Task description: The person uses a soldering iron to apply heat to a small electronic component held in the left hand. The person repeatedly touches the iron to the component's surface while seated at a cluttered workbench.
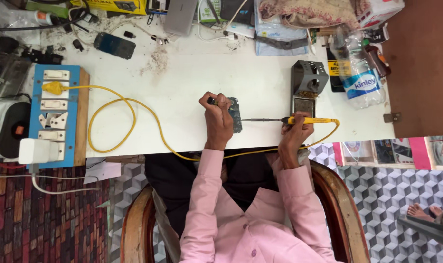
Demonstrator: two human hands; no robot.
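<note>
White worktable (192, 73): left hand (218, 117) clamps small circuit board (235, 115), apparently with a tool; right hand (295, 131) grips yellow soldering iron (289, 120), tip touching board. Trailing yellow cord (114, 117) could snag, jerking the tip.

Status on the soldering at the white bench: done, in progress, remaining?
Done: yellow cable is plugged into the blue switchboard.
In hand: left hand steadies the small dark circuit board; right hand holds the yellow-handled soldering iron, tip at the board's edge.
Left: iron not yet back in the grey stand; joint quality unreadable.

Yellow-handled soldering iron (299, 120) lying level, tip at dark circuit board (235, 115)
</note>
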